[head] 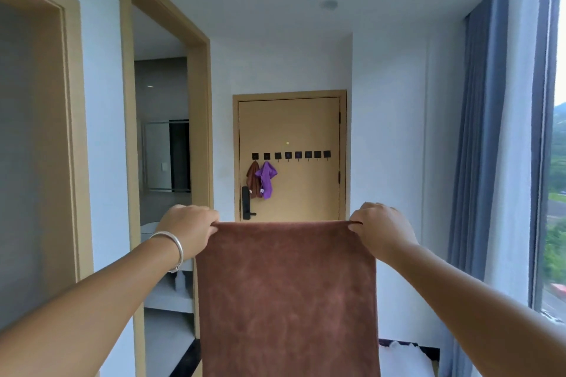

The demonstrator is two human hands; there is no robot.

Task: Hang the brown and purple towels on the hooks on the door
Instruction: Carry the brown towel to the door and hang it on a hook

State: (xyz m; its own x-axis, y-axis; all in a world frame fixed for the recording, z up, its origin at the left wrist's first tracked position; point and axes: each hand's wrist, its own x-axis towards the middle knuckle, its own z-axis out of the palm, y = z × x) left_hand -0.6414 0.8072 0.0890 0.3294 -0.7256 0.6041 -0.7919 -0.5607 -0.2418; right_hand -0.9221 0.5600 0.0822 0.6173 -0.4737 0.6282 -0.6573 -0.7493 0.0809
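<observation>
Cloth was the main hazard at this moment. The brown towel (286, 294) hung flat in the lower centre of the frame, stretched between both hands: the left hand (190, 228) pinched its upper left corner and the right hand (381, 228) pinched its upper right corner, fingers curled over the hem on each side. Held wide like that, the towel offered no bunched point or loop for a hook; by my judgement it would have slid off unless one corner was gathered first. Letting go of either corner too soon could also have dropped the sheet to the floor.

The door (306, 186) stood well apart from the hands, at the middle of the frame, with a row of hooks (289, 156) across it. A small brown towel (253, 178) and a purple towel (266, 179) already hung from the two leftmost hooks, just beside each other, so crowding the next hook might have knocked the purple one loose. The remaining hooks to the right looked bare.

A black door handle (246, 203) sat below the hung towels. An open doorway (162, 162) filled the left of the frame, blue curtains (477, 147) and a window (559, 193) the right edge. The spread towel hid the floor ahead, so anything underfoot could not be told.
</observation>
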